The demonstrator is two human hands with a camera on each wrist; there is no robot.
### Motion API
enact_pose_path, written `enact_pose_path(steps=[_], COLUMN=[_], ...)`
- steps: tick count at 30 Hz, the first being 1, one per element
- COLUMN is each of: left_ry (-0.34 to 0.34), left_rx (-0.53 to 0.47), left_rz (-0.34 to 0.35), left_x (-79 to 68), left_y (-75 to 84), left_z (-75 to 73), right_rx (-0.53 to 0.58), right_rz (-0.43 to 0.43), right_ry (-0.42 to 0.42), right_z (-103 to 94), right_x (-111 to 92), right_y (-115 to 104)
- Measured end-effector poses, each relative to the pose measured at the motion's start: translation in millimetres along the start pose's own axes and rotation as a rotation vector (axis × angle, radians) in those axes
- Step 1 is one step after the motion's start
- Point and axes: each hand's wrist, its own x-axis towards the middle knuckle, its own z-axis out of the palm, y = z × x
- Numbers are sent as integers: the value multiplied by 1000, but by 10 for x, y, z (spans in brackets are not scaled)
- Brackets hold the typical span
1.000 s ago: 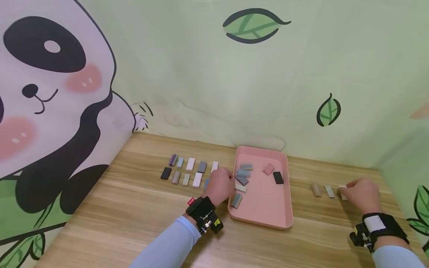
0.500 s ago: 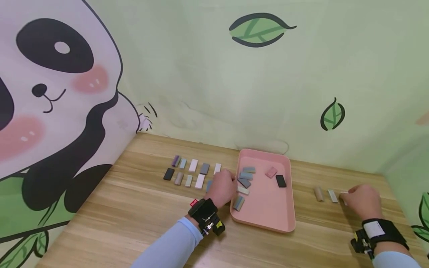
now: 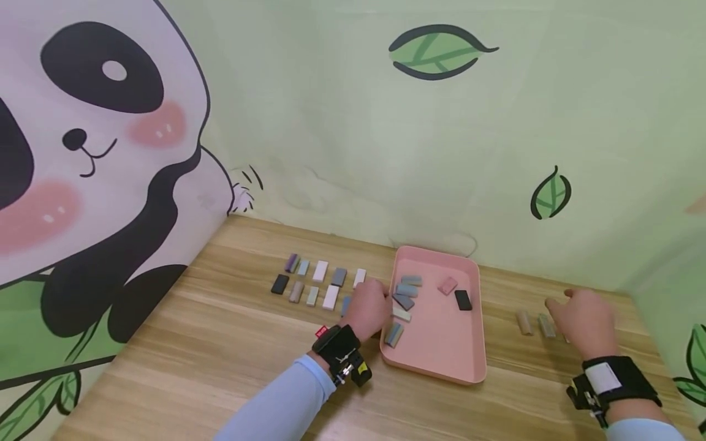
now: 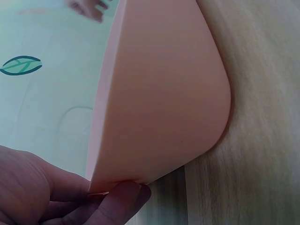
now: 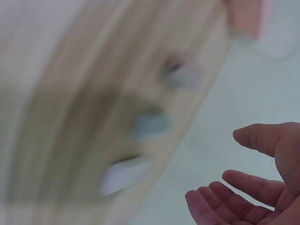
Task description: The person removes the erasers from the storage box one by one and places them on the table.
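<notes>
The pink tray (image 3: 436, 346) sits on the counter (image 3: 265, 373), holding several blue, grey and pale blocks (image 3: 408, 290) along its left side and a pink block (image 3: 447, 285) and a black block (image 3: 463, 300) toward its far right, while the left hand (image 3: 368, 308) pinches its left wall between thumb and fingers. Right of the tray, the right hand (image 3: 588, 321) has its thumb spread apart from its fingers, near a tan block (image 3: 524, 322), a grey-green block (image 3: 546, 326) and a white block (image 5: 124, 176). Left of the tray lie two rows of small blocks (image 3: 331, 297); behind it stands a leaf-printed wall (image 3: 331, 122).
</notes>
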Motion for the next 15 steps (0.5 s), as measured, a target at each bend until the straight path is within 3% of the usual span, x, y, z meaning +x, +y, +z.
enact_pose_path(steps=[5,11,15], left_ry=[9,-1,2], left_rx=[4,-27,-29], left_rz=[10,-10,0], left_x=[19,3,-9], left_y=[5,9,10], left_z=[-14,-11,-11], right_rx=[80,147,147], right_rz=[-87,-77,-125], right_ry=[18,-91,-148], right_z=[-60,-61,-4], right_x=[100,203,277], right_y=[-468,-978,-1223])
